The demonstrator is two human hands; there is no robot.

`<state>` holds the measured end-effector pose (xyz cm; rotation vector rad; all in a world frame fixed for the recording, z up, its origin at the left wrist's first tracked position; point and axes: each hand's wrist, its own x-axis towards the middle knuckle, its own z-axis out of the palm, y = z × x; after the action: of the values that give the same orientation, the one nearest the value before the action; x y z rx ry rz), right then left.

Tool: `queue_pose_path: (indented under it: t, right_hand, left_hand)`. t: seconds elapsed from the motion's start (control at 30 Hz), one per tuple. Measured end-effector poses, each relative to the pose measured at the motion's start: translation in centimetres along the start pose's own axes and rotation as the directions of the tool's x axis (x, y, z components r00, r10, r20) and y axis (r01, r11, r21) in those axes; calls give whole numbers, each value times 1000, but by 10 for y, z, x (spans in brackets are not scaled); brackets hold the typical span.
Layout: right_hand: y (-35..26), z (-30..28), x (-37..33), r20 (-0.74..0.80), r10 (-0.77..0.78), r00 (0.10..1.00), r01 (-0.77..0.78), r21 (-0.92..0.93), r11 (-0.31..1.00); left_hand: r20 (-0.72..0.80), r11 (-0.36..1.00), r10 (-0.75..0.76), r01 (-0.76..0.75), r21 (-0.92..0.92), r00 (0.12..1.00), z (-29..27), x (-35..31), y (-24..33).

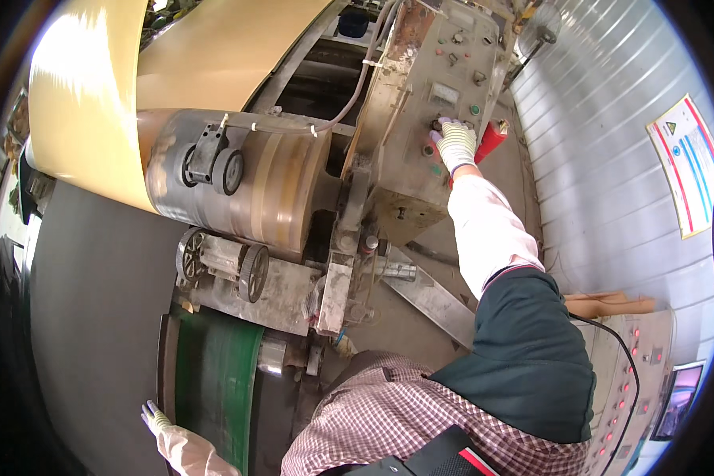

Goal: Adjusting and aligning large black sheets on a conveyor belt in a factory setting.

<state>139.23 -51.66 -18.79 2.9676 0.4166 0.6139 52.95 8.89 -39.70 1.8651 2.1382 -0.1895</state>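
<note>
A dark knob on the control panel is met at the fingertips of the gloved right hand, curled; whether it is gripped cannot be told; the left hand's fingers are extended near the green belt.

The right hand is on the control panel, right of the roller. The wall, bearing 1 sign, lies farther right.

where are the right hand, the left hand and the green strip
Right hand (457, 144): head view, back of the glove
Left hand (157, 418): head view, middle of the glove
Green strip (216, 369): head view, its flat surface
</note>
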Motion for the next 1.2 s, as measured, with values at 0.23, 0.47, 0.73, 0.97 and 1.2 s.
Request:
queue_pose_path:
  t: [0.23, 0.47, 0.73, 0.97, 1.2]
  right_hand:
    - [8, -6, 11, 47, 42, 998, -42, -13, 999]
    - [-5, -11, 18, 126, 99, 987, -99, 1, 995]
    - [5, -11, 16, 126, 136, 983, -135, -18, 991]
    - [9, -8, 16, 88, 147, 985, -150, 19, 989]
    - [-74, -6, 21, 101, 53, 994, -70, 169, 983]
  left_hand:
    - [-19, 999, 42, -43, -32, 999, 11, -4, 33]
    - [-27, 999, 39, -39, -22, 999, 9, -5, 36]
    - [37, 986, 163, -164, 35, 986, 0, -27, 75]
    - [-30, 996, 79, -80, -37, 996, 20, -5, 61]
    - [-210, 962, 63, -115, -246, 976, -9, -19, -42]
